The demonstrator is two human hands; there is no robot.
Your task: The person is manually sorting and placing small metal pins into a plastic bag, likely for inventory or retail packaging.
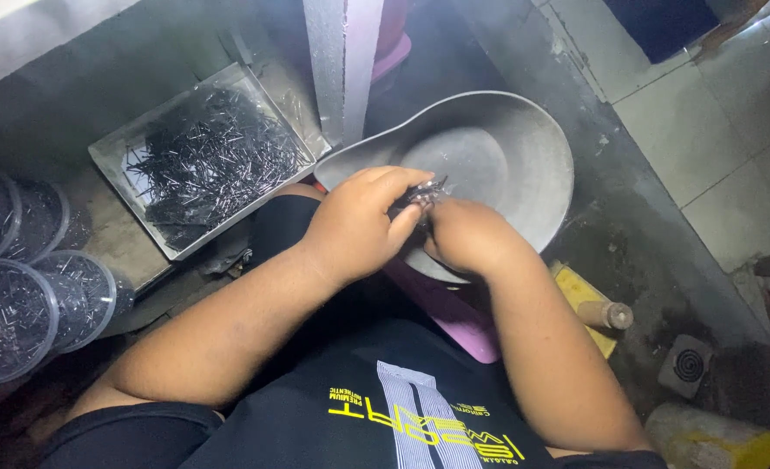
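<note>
A small bundle of thin dark metal pins [421, 196] sat pinched between both hands, just above the near rim of a wide, dull grey metal pan [524, 148] with a scoop-like lip. The left hand [359, 221] curled over the bundle from the left, fingers closed on it; the right hand [463, 236] gripped it from below and the right, fist closed, its fingers mostly hidden. By the look of it, the pins were being gathered and squared into a tight bunch; any further handling would call for a firm, even pinch, since the pins looked slick and loose.

To the left lay a shallow rectangular grey tray [111, 152] heaped with tangled black pins, shiny and needle-thin. At the far left stood round clear plastic tubs [7, 321] filled with similar pins. A wooden-handled tool [605, 313] rested on a yellow board on the concrete floor, to the right.
</note>
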